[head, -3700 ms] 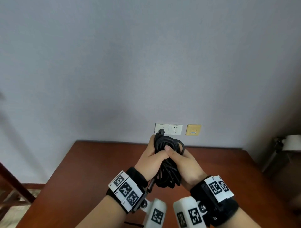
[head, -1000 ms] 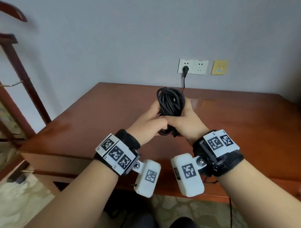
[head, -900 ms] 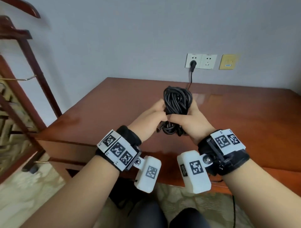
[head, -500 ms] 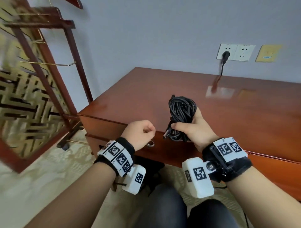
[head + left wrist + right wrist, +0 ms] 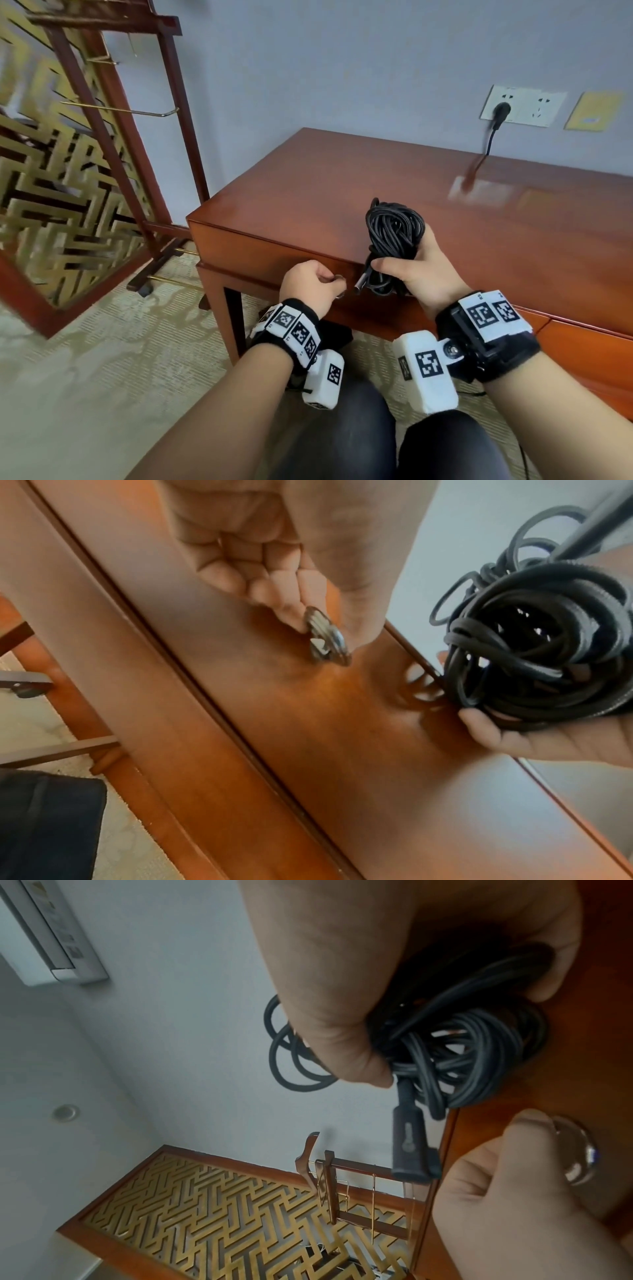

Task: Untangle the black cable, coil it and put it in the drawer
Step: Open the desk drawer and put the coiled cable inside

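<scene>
The black cable (image 5: pixel 394 233) is wound into a coil, and my right hand (image 5: pixel 400 260) grips it just above the front edge of the red-brown desk (image 5: pixel 342 178). Its plug end (image 5: pixel 411 1145) hangs out of the bundle toward the left. My left hand (image 5: pixel 337 282) pinches the small metal ring handle (image 5: pixel 327 639) on the drawer front (image 5: pixel 267 257), thumb and forefinger curled round it. The drawer front sits flush with the desk frame. In the left wrist view the coil (image 5: pixel 534 653) is to the right of the handle.
A wooden rack with brass rails (image 5: pixel 113 137) and a gold lattice screen (image 5: pixel 51 178) stand left of the desk. A wall socket (image 5: pixel 524 106) behind holds another black plug. A second drawer front (image 5: pixel 589 359) lies to the right. My knees (image 5: pixel 342 435) are below, over carpet.
My left hand has let go of the coil and dropped to the drawer's ring handle. The right hand alone holds the coil now. The view has swung left and down.
</scene>
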A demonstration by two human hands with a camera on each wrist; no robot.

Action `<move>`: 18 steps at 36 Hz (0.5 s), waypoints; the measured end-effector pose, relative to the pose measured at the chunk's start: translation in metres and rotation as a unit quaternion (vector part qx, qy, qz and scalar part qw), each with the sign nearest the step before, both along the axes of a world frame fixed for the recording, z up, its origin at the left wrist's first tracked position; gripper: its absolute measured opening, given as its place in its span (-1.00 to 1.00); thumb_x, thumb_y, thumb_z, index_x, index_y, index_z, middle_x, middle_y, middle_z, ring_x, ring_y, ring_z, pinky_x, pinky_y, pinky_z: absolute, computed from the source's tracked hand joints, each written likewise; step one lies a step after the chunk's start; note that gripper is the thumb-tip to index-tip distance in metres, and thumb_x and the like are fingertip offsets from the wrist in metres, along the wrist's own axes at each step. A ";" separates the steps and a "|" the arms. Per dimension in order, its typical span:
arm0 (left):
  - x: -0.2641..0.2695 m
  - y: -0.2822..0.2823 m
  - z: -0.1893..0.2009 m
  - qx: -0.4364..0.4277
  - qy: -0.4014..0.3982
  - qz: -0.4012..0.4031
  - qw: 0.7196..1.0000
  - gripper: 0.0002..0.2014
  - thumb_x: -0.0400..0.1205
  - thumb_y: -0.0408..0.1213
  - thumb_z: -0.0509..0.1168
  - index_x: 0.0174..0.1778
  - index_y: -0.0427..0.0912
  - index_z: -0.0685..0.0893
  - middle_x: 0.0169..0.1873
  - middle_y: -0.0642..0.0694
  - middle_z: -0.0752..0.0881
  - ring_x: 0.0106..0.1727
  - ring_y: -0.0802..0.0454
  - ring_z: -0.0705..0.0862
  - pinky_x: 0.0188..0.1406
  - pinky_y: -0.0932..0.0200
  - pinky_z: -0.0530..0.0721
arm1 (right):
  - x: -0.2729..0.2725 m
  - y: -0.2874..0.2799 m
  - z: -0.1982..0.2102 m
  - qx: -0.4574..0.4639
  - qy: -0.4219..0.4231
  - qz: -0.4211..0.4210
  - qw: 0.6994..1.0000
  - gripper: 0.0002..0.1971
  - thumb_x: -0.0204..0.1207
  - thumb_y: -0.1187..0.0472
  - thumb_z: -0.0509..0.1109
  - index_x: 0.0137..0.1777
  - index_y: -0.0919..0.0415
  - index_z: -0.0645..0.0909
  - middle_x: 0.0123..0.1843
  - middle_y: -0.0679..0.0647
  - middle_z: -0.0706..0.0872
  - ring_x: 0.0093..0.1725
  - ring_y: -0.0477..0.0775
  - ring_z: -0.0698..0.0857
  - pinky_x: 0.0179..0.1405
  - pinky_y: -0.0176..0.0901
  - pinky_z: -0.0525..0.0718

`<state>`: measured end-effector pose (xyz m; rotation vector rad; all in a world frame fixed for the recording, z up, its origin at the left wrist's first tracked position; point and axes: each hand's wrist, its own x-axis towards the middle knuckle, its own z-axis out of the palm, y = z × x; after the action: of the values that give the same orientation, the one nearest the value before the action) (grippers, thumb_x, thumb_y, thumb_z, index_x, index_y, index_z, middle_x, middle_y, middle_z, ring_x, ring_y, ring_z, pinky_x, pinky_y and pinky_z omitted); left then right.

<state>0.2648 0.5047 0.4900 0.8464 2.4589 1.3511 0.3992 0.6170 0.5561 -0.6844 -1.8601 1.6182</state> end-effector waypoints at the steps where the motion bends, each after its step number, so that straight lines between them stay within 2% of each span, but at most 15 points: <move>1: 0.000 0.000 0.000 0.005 0.001 -0.006 1.000 -0.85 0.44 -0.06 0.49 -0.25 -0.02 0.69 -0.36 0.14 0.69 -0.24 0.13 0.68 -0.27 0.30 0.55 | 0.001 -0.001 0.001 0.004 -0.002 0.002 1.000 -0.20 0.32 0.52 0.54 0.50 0.10 0.29 0.18 -0.03 0.66 0.17 -0.08 0.67 0.20 -0.05 0.66; 5: -0.001 -0.003 0.000 0.015 -0.008 -0.035 0.999 -0.90 0.45 -0.16 0.53 -0.19 -0.02 0.76 -0.35 0.16 0.67 -0.29 0.28 0.63 -0.36 0.51 0.48 | 0.003 -0.004 0.004 0.014 -0.010 -0.001 1.000 -0.20 0.33 0.53 0.53 0.51 0.11 0.27 0.17 -0.05 0.64 0.14 -0.13 0.65 0.15 -0.13 0.64; 9: -0.004 -0.007 0.001 0.013 -0.021 -0.062 0.998 -0.88 0.46 -0.11 0.54 -0.17 -0.02 0.79 -0.26 0.11 0.76 -0.16 0.20 0.71 -0.10 0.31 0.62 | 0.006 -0.007 0.006 0.017 -0.018 -0.010 1.000 -0.22 0.33 0.51 0.54 0.50 0.11 0.28 0.14 -0.06 0.64 0.10 -0.16 0.64 0.04 -0.22 0.64; 11: -0.003 -0.009 0.001 0.017 -0.029 -0.066 0.997 -0.88 0.46 -0.13 0.53 -0.17 -0.04 0.79 -0.24 0.07 0.78 -0.15 0.16 0.73 -0.06 0.25 0.66 | 0.008 -0.010 0.007 0.017 -0.022 -0.012 1.000 -0.22 0.33 0.51 0.54 0.49 0.11 0.29 0.14 -0.06 0.64 0.10 -0.16 0.64 0.06 -0.22 0.65; 13: -0.001 -0.012 0.001 0.022 -0.025 -0.068 0.997 -0.90 0.47 -0.16 0.53 -0.18 -0.06 0.80 -0.26 0.07 0.78 -0.16 0.13 0.73 -0.08 0.24 0.67 | 0.011 -0.012 0.008 0.021 -0.025 -0.011 0.999 -0.22 0.33 0.52 0.54 0.49 0.12 0.28 0.16 -0.05 0.64 0.11 -0.15 0.64 0.09 -0.19 0.65; 15: 0.000 -0.018 -0.002 0.028 -0.019 -0.075 0.997 -0.94 0.46 -0.18 0.54 -0.25 -0.02 0.79 -0.33 0.12 0.77 -0.24 0.19 0.72 -0.17 0.34 0.63 | 0.015 -0.012 0.009 0.020 -0.034 -0.009 0.999 -0.21 0.32 0.49 0.55 0.50 0.10 0.29 0.18 -0.03 0.65 0.14 -0.10 0.65 0.10 -0.15 0.66; 18: 0.002 -0.036 -0.007 0.031 0.005 -0.088 0.996 -0.84 0.42 -0.19 0.57 -0.40 0.08 0.73 -0.45 0.18 0.72 -0.36 0.32 0.65 -0.33 0.46 0.51 | 0.021 -0.012 0.013 -0.011 -0.065 0.009 0.998 -0.26 0.30 0.33 0.60 0.44 0.02 0.36 0.20 0.06 0.68 0.16 0.12 0.71 0.07 0.11 0.73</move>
<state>0.2669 0.4691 0.4828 1.0580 2.2978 1.3677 0.4203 0.6050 0.5690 -0.8006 -1.9486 1.6424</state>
